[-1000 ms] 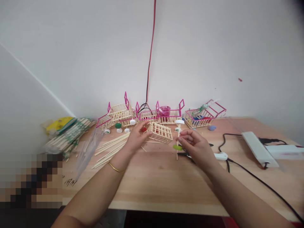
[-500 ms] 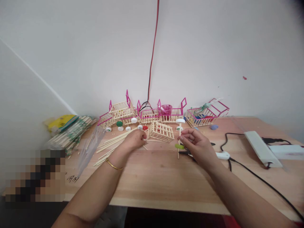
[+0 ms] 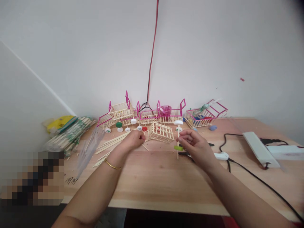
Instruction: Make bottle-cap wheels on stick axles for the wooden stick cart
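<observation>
While the right hand (image 3: 194,144) is grasping a stick (image 3: 178,135), whether the left hand (image 3: 135,140) is holding anything is unclear.

Black handwritten characters (image 3: 71,180) on the wooden tabletop (image 3: 154,183), at left near its front edge, resemble digits but are too small to read surely; green markings (image 3: 83,119) on the bundled sticks (image 3: 71,134) are illegible.

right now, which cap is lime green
The lower cap on the stick in the right hand; the upper cap is white, while the caps beyond the left hand are white, red or dark green.
</observation>
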The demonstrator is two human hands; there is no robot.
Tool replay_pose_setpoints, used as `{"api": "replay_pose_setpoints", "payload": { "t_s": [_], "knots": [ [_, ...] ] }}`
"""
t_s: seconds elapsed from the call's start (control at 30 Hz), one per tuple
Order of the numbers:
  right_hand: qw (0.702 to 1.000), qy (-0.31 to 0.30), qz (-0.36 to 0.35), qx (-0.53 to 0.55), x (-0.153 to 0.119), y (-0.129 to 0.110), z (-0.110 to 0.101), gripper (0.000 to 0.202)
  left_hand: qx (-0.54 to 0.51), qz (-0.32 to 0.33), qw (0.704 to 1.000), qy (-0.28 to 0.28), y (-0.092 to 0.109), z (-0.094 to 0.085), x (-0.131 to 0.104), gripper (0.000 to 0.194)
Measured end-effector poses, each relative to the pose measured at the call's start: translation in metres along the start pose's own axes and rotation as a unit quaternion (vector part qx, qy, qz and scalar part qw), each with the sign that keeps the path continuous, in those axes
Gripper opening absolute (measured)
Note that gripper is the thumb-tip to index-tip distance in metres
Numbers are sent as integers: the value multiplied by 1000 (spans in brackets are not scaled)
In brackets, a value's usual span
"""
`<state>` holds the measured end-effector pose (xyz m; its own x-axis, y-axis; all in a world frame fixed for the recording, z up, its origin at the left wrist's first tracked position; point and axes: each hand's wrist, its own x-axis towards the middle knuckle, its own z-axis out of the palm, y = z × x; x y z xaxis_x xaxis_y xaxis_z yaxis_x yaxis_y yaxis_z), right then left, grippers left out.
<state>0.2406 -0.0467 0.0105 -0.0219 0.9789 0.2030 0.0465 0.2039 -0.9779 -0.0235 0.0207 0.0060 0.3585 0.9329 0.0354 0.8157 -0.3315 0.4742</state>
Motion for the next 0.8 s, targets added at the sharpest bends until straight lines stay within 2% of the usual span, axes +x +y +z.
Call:
{"api": "replay_pose_setpoints", "payload": {
  "t_s": [0.3, 0.53, 0.63, 0.8],
  "knots": [
    [1000, -7, 7, 7, 1, 2, 0, 39, 4, 13, 1000, -15, 5, 2, -1, 15],
    [1000, -6, 9, -1, 1, 1, 1, 39, 33, 0, 999, 5, 7, 2, -1, 14],
    [1000, -11, 14, -1, 1, 2, 1, 39, 41, -9, 999, 16, 7, -4, -3, 13],
    [1000, -25, 11, 4, 1, 3, -1, 38, 15, -1, 999, 31, -1, -25, -7, 16]
  ]
}}
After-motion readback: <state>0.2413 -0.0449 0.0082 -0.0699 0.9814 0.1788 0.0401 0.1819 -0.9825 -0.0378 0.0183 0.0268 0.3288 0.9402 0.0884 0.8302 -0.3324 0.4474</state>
